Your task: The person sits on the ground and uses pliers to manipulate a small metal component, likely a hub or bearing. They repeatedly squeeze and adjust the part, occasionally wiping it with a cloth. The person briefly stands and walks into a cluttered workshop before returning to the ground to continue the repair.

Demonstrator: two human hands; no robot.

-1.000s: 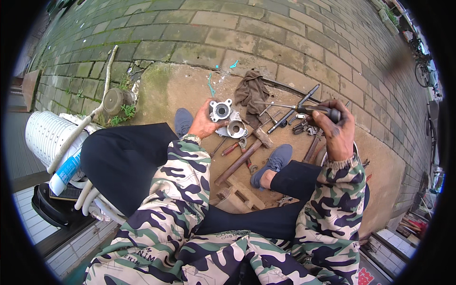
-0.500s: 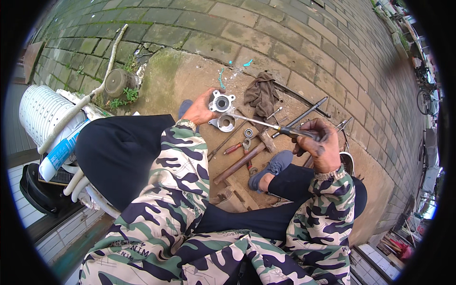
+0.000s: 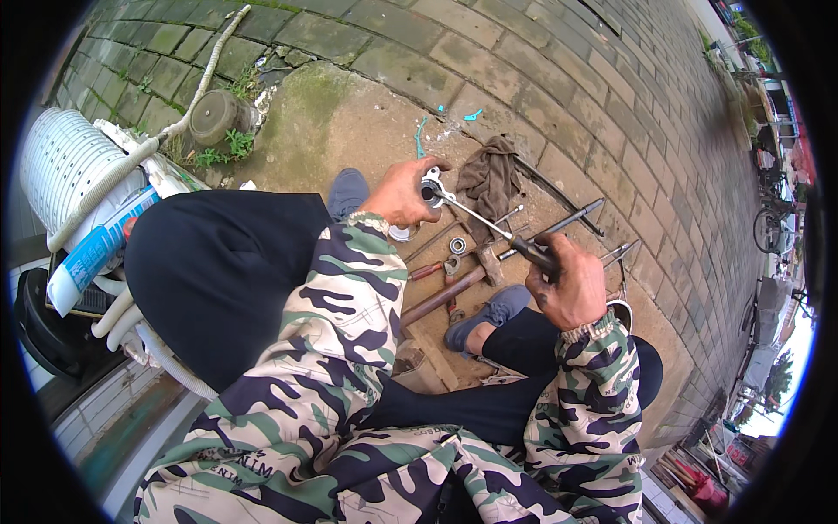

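My left hand (image 3: 400,192) grips a silver metal housing (image 3: 433,185), much of it hidden behind my fingers, with a dark round bore showing. My right hand (image 3: 572,288) is wrapped round the black handle of a long screwdriver (image 3: 480,216), whose shaft runs up-left to the housing's bore. Below them on the dirty concrete lie a small ring bearing (image 3: 456,245), a red-handled tool (image 3: 425,271) and a hammer (image 3: 454,291). A brown rag (image 3: 489,175) and several long metal bars (image 3: 567,218) are just beyond.
My sneakers (image 3: 489,319) flank the tools. At left are a stacked white plastic item (image 3: 74,175), a pale hose (image 3: 209,74) and a round weathered block (image 3: 212,118) beside weeds. Paving bricks (image 3: 419,44) surround the concrete patch; bicycles (image 3: 768,229) and clutter line the far right.
The screwdriver has swung down and left from beside my right hand to meet the housing. My left hand has risen and turned, now covering more of the housing.
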